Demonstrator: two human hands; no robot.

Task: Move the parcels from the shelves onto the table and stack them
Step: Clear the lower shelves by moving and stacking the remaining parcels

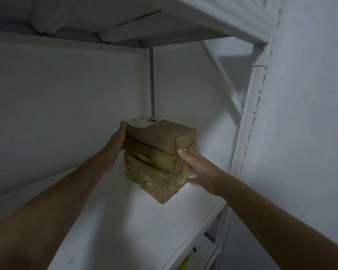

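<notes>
Three stacked parcels (156, 152) sit on shelf (125, 221) btwn left hand (115, 145) & right hand (199, 168), both straight-fingered vs. stack's sides, upright post (248, 123) to right hand's right.

The single head-worn camera faces forward into the white shelving (115, 221), close up.

Dim, grey and soft all over. The brightest patch glows on the shelf (193, 200) just below the right fingers (187, 157) — beyond the left fingers (122, 127) the wall (66, 114) sinks into shadow, frame edges bowing.
</notes>
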